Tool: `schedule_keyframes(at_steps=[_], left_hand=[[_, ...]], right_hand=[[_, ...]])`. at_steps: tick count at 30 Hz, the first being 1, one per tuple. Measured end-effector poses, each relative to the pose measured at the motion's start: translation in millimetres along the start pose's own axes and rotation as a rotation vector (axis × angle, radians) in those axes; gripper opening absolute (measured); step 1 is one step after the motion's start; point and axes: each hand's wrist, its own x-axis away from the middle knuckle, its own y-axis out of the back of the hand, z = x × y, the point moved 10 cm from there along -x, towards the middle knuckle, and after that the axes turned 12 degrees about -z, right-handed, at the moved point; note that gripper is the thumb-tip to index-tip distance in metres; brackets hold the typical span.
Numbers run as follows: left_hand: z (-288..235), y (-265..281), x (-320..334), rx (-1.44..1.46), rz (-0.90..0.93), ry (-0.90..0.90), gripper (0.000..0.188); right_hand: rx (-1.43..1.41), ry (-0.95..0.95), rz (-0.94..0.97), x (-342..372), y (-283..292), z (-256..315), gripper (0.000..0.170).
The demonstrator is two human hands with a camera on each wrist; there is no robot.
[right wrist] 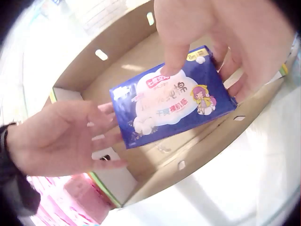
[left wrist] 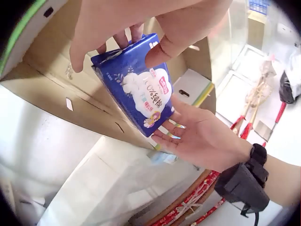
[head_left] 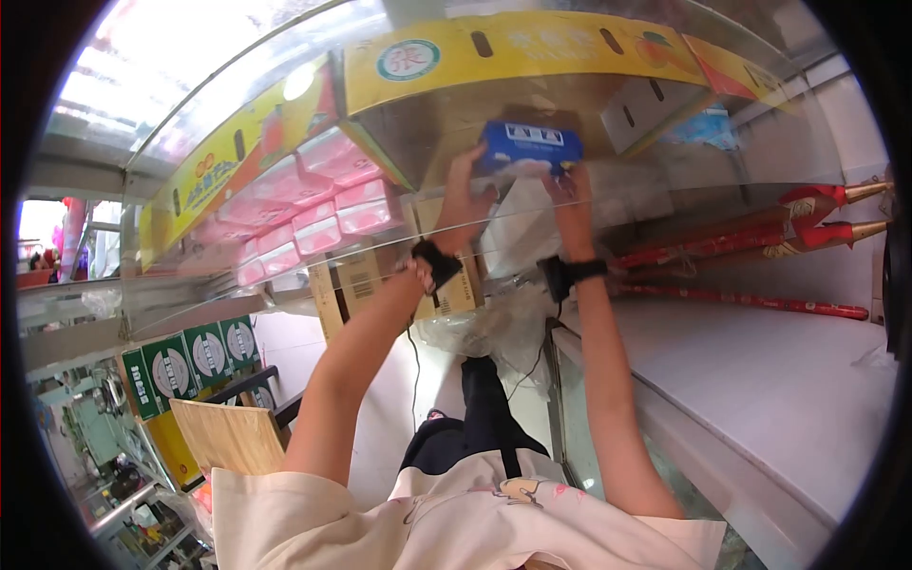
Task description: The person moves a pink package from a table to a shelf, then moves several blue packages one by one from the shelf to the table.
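Observation:
Both hands hold a blue pack of sanitary pads [head_left: 532, 145], printed with a white cloud, characters and a cartoon figure, in front of the opening of a yellow fruit carton [head_left: 560, 52]. In the left wrist view, the thumb of my left hand [left wrist: 141, 19] lies on the pack's face and its fingers go behind one end. At the opposite end is my right hand [right wrist: 225, 33]; the right wrist view has its thumb across the front and fingers round the edge. The carton's brown inside [right wrist: 141, 56] shows behind the pack. Black straps circle both wrists.
Pink packs [head_left: 366, 207] fill another yellow carton on the left. Red rolled items with gold tips [head_left: 817, 233] lie at the right above a white surface [head_left: 741, 370]. Clear plastic [head_left: 484, 328] and a brown carton [head_left: 451, 290] sit below the hands. Green boxes [head_left: 171, 366] stand lower left.

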Motion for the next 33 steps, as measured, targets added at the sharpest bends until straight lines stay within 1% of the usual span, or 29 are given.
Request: schedule_keyframes(at_steps=[2, 4, 5, 6, 7, 8, 9, 11, 12, 14, 16, 17, 18, 19, 20, 22, 24, 26, 28, 29, 31, 33], left_hand=[[-19.9, 19.6, 28.5, -0.049, 0.017, 0.022, 0.059], [-15.8, 43.1, 65.0, 0.204, -0.041, 0.266, 0.058], [-25.3, 57.5, 79.3, 0.197, -0.055, 0.264, 0.058], [-20.1, 70.0, 100.3, 0.215, -0.052, 0.431, 0.059], [-16.2, 82.8, 124.2, 0.234, -0.052, 0.599, 0.060], [-22.2, 99.8, 143.9, 0.229, -0.074, 0.601, 0.060], [-22.6, 114.8, 166.7, 0.242, -0.085, 0.641, 0.059], [-38.7, 148.7, 200.6, 0.244, -0.129, 0.679, 0.059], [-51.0, 168.1, 216.3, 0.230, -0.160, 0.735, 0.059], [-75.5, 206.4, 250.0, 0.207, -0.242, 0.823, 0.057], [-104.5, 243.7, 278.2, 0.161, -0.301, 0.766, 0.058], [-114.1, 261.7, 298.7, 0.131, -0.354, 0.807, 0.058], [-134.6, 276.7, 310.3, 0.178, -0.400, 0.832, 0.058], [-148.5, 292.1, 326.8, 0.153, -0.435, 0.836, 0.057], [-160.7, 304.8, 340.1, 0.130, -0.473, 0.832, 0.057], [-185.7, 332.6, 377.2, 0.103, -0.579, 0.811, 0.055], [-204.4, 356.1, 423.6, 0.164, -0.741, 0.810, 0.054], [-225.9, 374.7, 469.0, 0.129, -0.845, 0.779, 0.052], [-250.7, 391.4, 516.0, 0.142, -0.976, 0.764, 0.051], [-265.8, 398.9, 539.1, 0.169, -1.038, 0.771, 0.050], [-290.2, 413.3, 587.0, 0.158, -1.136, 0.760, 0.050], [-313.9, 421.9, 637.5, 0.149, -1.246, 0.758, 0.050]], right_hand=[[0.025, -0.143, -0.139, 35.4, 12.9, -2.2, 0.046], [0.030, -0.143, -0.127, 70.7, 10.2, 19.8, 0.044], [0.044, -0.144, -0.122, 86.6, 8.6, 32.1, 0.042], [0.041, -0.146, -0.105, 102.3, 5.1, 46.4, 0.042], [0.071, -0.210, -0.062, 118.6, -1.7, 55.5, 0.040], [0.103, -0.273, -0.018, 135.7, -7.8, 60.1, 0.039], [0.099, -0.273, 0.006, 151.0, -10.8, 59.8, 0.039], [0.118, -0.422, 0.125, 190.4, -23.5, 37.1, 0.037], [0.111, -0.427, 0.158, 207.1, -32.6, 45.6, 0.037], [-0.013, -0.541, 0.251, 246.6, -59.9, 68.1, 0.037], [0.003, -0.604, 0.319, 281.6, -80.3, 86.5, 0.034], [-0.027, -0.673, 0.366, 302.5, -87.7, 89.0, 0.034], [-0.051, -0.743, 0.416, 325.9, -93.9, 93.1, 0.033], [-0.037, -0.666, 0.463, 339.5, -103.6, 106.6, 0.031], [-0.058, -0.669, 0.535, 354.8, -113.1, 110.5, 0.029], [-0.012, -0.690, 0.625, 390.5, -132.2, 136.3, 0.028], [-0.008, -0.687, 0.741, 429.3, -148.3, 144.7, 0.029], [-0.003, -0.673, 0.853, 470.0, -164.7, 159.6, 0.029], [0.055, -0.414, 1.055, 512.6, -182.1, 195.0, 0.029], [0.051, -0.404, 1.098, 536.9, -184.8, 206.4, 0.029], [0.053, -0.482, 1.214, 589.3, -187.5, 221.0, 0.030], [0.059, -0.488, 1.328, 641.4, -185.9, 230.1, 0.031]])
